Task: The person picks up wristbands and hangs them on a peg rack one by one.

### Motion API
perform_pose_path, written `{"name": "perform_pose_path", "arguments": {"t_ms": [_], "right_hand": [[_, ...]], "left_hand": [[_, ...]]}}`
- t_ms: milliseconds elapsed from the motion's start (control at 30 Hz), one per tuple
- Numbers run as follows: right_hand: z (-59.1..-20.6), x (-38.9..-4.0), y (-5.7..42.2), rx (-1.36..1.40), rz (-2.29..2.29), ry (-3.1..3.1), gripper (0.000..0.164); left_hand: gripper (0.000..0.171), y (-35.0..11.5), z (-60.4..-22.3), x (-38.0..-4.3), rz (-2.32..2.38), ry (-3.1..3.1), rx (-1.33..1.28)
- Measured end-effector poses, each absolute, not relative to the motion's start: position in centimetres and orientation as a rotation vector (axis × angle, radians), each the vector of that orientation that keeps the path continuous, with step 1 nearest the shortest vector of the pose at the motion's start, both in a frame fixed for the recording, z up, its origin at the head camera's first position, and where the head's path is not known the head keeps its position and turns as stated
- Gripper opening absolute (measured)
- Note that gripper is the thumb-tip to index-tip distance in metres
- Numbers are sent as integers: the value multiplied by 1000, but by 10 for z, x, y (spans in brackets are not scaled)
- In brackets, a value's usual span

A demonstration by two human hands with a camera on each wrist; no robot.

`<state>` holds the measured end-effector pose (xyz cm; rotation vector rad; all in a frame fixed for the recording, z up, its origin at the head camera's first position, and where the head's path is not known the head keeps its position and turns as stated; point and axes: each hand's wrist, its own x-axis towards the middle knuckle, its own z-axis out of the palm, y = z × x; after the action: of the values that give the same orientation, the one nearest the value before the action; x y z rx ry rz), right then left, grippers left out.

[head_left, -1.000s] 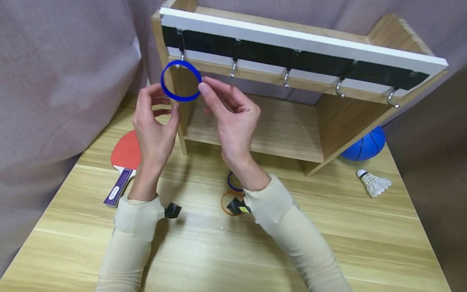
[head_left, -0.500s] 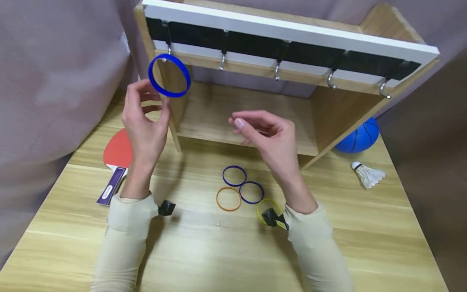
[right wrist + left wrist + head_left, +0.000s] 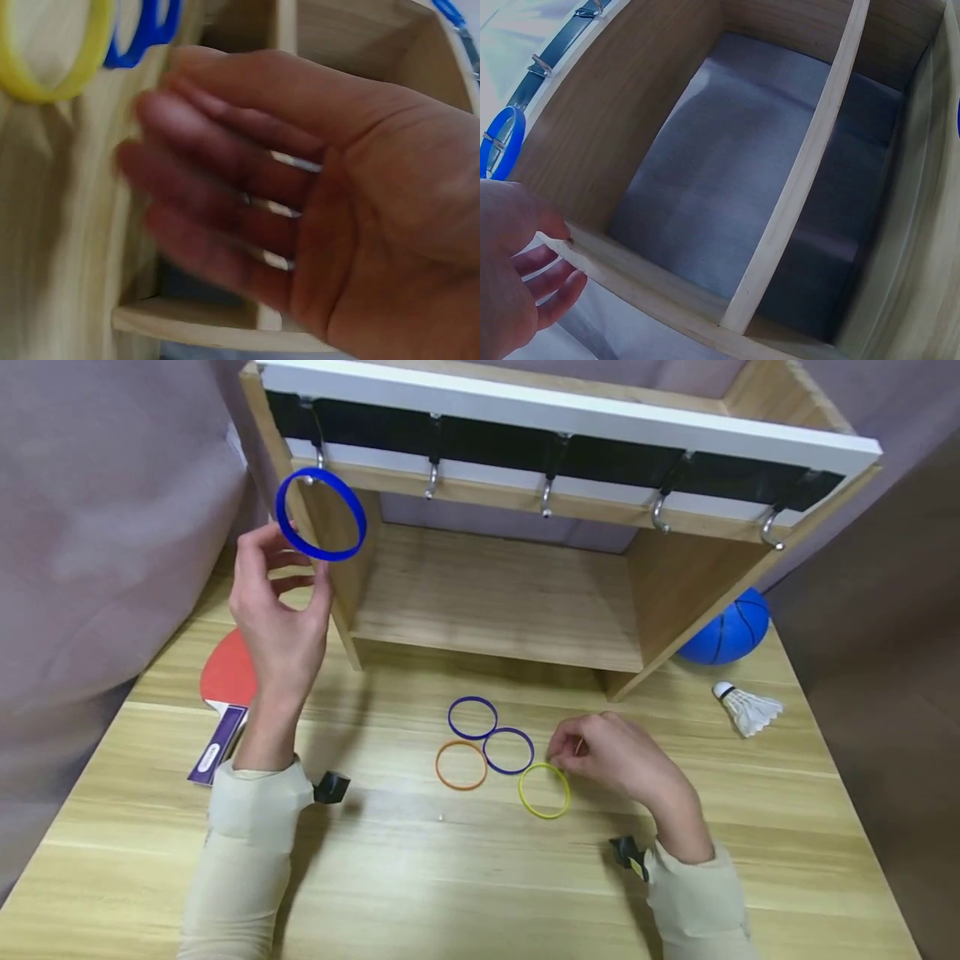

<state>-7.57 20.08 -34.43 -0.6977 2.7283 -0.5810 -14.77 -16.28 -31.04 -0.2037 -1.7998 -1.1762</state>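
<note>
A blue ring [image 3: 333, 556] hangs from the leftmost metal hook [image 3: 320, 458] on the front rail of a wooden shelf [image 3: 480, 647]. Just below it, my left hand [image 3: 281, 627] grips the edge of the shelf's left side panel; the left wrist view shows the thumb on the inner face and the fingers outside. Low over the table, my right hand [image 3: 626, 756] has loosely bent fingers holding nothing. Its fingertips are beside a yellow ring [image 3: 545, 817]. Left of that lie an orange ring [image 3: 462, 788] and two blue rings [image 3: 508, 772] on the tabletop.
Several more hooks [image 3: 547, 497] line the rail with nothing on them. A red table tennis bat [image 3: 228, 672] lies at the left. At the right are a blue ball [image 3: 723, 631], partly behind the shelf, and a shuttlecock [image 3: 748, 710]. Curtains [image 3: 112, 485] surround the table.
My right hand has let go of the blue ring, leaving it on the hook, and has come down right to beside the yellow ring. The left hand stays on the shelf's side.
</note>
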Motion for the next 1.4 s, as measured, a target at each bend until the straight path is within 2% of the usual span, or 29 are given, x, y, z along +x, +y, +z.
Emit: {"name": "perform_pose_path", "arguments": {"t_ms": [300,733,1100,1400], "right_hand": [[-364,-79,207,-602,-524,2614,20],[-371,-83,208,-675,-558,2577,10],[-365,-80,207,-746,-539,2627,19],[-357,-77,205,-799,-647,2578,13]], "left_hand": [[32,-162,-309,-147,-1228,-1788,-193],[33,-164,-312,-146,-1212,-1803,-199],[32,-163,-309,-146,-1217,-1797,-201],[32,-163,-310,-145,-1185,-1799,-229]]}}
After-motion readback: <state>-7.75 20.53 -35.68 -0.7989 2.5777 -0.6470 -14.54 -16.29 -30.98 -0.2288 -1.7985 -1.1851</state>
